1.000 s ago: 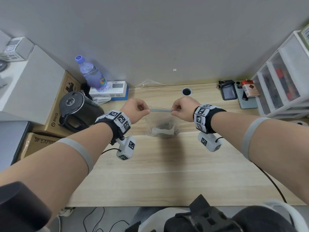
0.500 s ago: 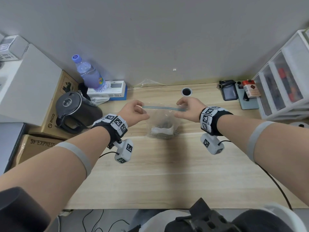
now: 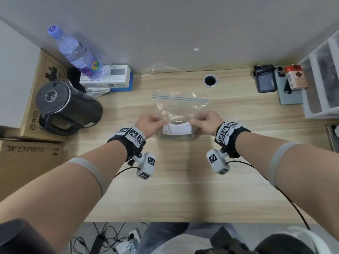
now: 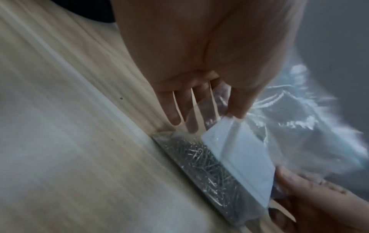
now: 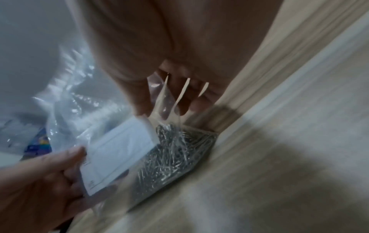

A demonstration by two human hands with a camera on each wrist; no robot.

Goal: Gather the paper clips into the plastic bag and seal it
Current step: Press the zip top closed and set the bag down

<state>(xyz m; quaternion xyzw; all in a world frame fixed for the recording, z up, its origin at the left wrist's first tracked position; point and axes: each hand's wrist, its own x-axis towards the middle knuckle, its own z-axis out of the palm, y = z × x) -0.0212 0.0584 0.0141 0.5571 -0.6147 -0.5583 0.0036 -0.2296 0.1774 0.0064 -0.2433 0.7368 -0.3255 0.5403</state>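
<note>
A clear plastic bag (image 3: 180, 107) lies on the wooden desk (image 3: 183, 189), its blue zip strip (image 3: 180, 98) at the far end. A white label (image 3: 177, 129) shows on its near part. Metal paper clips (image 4: 207, 170) fill the bottom of the bag (image 5: 66, 97), packed along its near edge (image 5: 171, 151). My left hand (image 3: 152, 123) pinches the bag at the label's left end, thumb over fingers (image 4: 209, 123). My right hand (image 3: 205, 121) pinches it at the label's right end (image 5: 159, 108). Both wrist views are blurred.
A black kettle (image 3: 67, 107), a water bottle (image 3: 78, 55) and a white box (image 3: 110, 77) stand at the back left, beside cardboard boxes (image 3: 31, 154). A cable hole (image 3: 210, 80) lies behind the bag. A dark pouch (image 3: 266, 81) and plastic drawers (image 3: 322, 76) sit at the right.
Both hands have let go of the zip strip and come down to grip the bag's lower part by the label. The bag has tipped away and now lies flat.
</note>
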